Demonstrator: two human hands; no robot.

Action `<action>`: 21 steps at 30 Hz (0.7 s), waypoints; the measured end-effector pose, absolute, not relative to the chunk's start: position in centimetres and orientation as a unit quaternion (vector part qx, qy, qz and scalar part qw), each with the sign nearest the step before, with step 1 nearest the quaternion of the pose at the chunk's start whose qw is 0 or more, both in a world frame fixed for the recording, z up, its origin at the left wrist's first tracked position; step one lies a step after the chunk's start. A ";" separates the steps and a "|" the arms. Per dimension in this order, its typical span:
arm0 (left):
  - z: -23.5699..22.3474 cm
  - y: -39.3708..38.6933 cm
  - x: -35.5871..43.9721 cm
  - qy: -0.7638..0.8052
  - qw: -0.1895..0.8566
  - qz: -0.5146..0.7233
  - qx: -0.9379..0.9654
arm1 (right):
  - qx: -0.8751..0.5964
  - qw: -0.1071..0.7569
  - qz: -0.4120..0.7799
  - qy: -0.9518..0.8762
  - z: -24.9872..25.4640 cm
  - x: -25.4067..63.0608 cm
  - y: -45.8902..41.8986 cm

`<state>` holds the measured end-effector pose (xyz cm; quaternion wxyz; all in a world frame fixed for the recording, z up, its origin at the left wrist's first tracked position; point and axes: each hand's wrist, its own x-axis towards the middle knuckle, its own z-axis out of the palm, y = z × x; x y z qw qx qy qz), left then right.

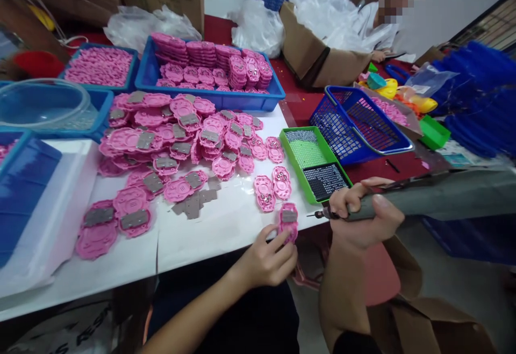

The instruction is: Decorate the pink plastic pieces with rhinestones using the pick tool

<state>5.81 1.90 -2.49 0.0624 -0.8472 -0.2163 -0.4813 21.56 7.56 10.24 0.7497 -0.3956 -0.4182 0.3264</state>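
My left hand grips a pink plastic casing with a grey plate at the front edge of the white table. An electric screwdriver lies in my right hand, its thin bit pointing left, a short way from the casing and apart from it. Just beyond my left hand lie several pink casings with shiny metal parts. The green tray beside them holds small metal screws and a black perforated plate filled with screws.
A large heap of pink casings covers the table's left. Behind it a blue bin holds stacked casings. A blue basket stands past the tray, near an open carton. A person sits at the far right.
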 end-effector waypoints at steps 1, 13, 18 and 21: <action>-2.6 1.8 5.6 -0.218 0.067 -0.477 -0.849 | -0.398 0.750 0.329 -0.415 10.1 21.6 7.5; -2.3 2.6 3.8 -0.133 0.095 -0.414 -0.895 | -0.408 0.778 0.296 -0.376 9.8 22.9 6.7; -1.3 2.0 3.1 -0.137 0.081 -0.438 -0.885 | -0.401 0.778 0.299 -0.380 9.8 23.2 6.4; -0.1 1.3 1.9 -0.168 0.072 -0.448 -0.875 | -0.408 0.778 0.298 -0.374 9.9 23.0 6.1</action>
